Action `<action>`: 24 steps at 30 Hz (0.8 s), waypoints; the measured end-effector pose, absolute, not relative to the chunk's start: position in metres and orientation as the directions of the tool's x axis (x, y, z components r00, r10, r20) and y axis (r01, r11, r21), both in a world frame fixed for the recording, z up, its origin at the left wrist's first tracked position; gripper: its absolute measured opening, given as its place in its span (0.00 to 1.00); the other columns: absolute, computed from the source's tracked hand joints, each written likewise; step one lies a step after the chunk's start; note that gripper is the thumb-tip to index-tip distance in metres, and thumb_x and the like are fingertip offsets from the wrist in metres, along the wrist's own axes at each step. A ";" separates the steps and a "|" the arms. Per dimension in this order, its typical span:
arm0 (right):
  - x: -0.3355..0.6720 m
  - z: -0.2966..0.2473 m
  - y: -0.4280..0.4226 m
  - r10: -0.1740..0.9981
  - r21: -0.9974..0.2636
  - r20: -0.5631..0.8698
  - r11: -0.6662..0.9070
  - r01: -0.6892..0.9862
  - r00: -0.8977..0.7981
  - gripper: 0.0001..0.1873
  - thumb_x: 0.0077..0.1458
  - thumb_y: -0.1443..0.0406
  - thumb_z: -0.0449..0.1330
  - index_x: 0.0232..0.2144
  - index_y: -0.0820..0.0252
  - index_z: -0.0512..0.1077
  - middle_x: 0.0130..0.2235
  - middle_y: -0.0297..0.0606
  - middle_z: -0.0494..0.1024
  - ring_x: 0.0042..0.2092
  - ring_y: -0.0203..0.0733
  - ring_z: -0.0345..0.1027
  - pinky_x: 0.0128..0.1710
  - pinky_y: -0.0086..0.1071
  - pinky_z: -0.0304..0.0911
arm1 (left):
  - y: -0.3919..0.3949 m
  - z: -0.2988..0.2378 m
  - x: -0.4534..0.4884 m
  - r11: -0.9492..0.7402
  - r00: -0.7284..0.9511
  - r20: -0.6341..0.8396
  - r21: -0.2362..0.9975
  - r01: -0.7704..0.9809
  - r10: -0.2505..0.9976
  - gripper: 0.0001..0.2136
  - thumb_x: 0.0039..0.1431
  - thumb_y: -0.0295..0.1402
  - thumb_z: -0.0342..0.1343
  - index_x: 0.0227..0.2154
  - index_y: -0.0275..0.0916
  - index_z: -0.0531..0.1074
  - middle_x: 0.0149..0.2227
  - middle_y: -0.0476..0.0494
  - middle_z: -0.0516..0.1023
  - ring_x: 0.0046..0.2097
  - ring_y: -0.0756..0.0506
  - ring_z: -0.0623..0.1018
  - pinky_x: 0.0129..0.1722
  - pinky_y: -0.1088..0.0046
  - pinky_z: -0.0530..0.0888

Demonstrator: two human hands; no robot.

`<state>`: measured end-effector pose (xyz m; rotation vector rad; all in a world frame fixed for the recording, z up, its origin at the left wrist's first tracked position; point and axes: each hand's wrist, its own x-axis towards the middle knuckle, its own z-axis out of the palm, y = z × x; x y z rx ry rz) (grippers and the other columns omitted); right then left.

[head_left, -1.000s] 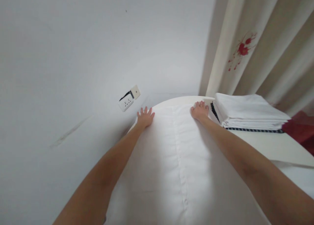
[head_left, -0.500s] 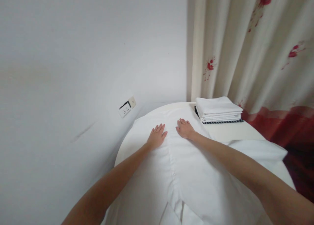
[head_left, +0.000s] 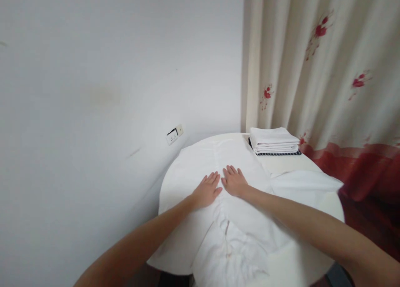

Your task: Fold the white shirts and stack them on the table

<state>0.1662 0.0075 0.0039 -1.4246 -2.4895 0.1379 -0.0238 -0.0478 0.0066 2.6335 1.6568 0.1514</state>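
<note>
Fingers (head_left: 215,177): two hands (head_left: 205,194) (head_left: 235,184) on one shirt (head_left: 242,214)

The table (head_left: 290,163) is creamy white; the garment (head_left: 239,214) on it is plain white. At the table's far right, the folded cloth stack (head_left: 273,137) is white over a dark, white-flecked edging (head_left: 278,154). Behind the table, the cream curtain (head_left: 289,66) carries red floral prints (head_left: 320,31) above a red band (head_left: 365,170); left of the table, the wall (head_left: 109,124) is pale grey-white
</note>
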 end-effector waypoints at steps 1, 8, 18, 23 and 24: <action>0.167 0.001 0.002 0.854 -0.211 0.189 0.518 0.829 -0.485 0.30 0.68 0.57 0.43 0.67 0.66 0.58 0.70 0.53 0.56 0.70 0.54 0.46 0.66 0.50 0.44 | -0.054 0.004 -0.024 -0.424 0.419 0.078 0.064 0.903 0.905 0.30 0.72 0.46 0.37 0.70 0.34 0.52 0.72 0.34 0.49 0.73 0.41 0.49 0.69 0.57 0.49; 0.176 0.001 -0.003 0.862 -0.204 0.176 0.505 0.839 -0.476 0.30 0.68 0.57 0.43 0.67 0.64 0.58 0.70 0.51 0.55 0.71 0.53 0.45 0.67 0.49 0.42 | -0.065 0.007 -0.048 -0.324 0.320 0.085 0.033 0.945 0.943 0.28 0.73 0.47 0.36 0.70 0.39 0.53 0.72 0.39 0.49 0.73 0.40 0.49 0.69 0.54 0.50; 0.174 -0.001 0.000 0.857 -0.183 0.091 0.515 0.838 -0.507 0.34 0.69 0.52 0.40 0.71 0.60 0.52 0.72 0.51 0.46 0.73 0.54 0.36 0.68 0.52 0.37 | -0.061 -0.006 -0.052 -0.345 0.331 0.160 0.062 0.937 0.930 0.27 0.73 0.47 0.38 0.69 0.41 0.56 0.72 0.40 0.52 0.72 0.39 0.52 0.69 0.51 0.53; 0.175 -0.002 0.001 0.856 -0.177 0.101 0.517 0.837 -0.507 0.33 0.69 0.53 0.41 0.70 0.60 0.52 0.72 0.51 0.48 0.72 0.55 0.38 0.68 0.53 0.38 | -0.058 -0.005 -0.055 -0.345 0.317 0.168 0.175 0.922 0.933 0.24 0.73 0.45 0.39 0.67 0.45 0.61 0.70 0.44 0.57 0.71 0.41 0.55 0.69 0.54 0.53; 0.175 -0.003 0.001 0.855 -0.172 0.108 0.519 0.837 -0.508 0.33 0.69 0.54 0.41 0.70 0.60 0.53 0.72 0.51 0.48 0.72 0.55 0.39 0.68 0.53 0.39 | -0.058 -0.002 -0.057 -0.346 0.318 0.159 0.201 0.917 0.935 0.23 0.73 0.44 0.40 0.66 0.45 0.62 0.70 0.45 0.57 0.71 0.41 0.55 0.69 0.54 0.52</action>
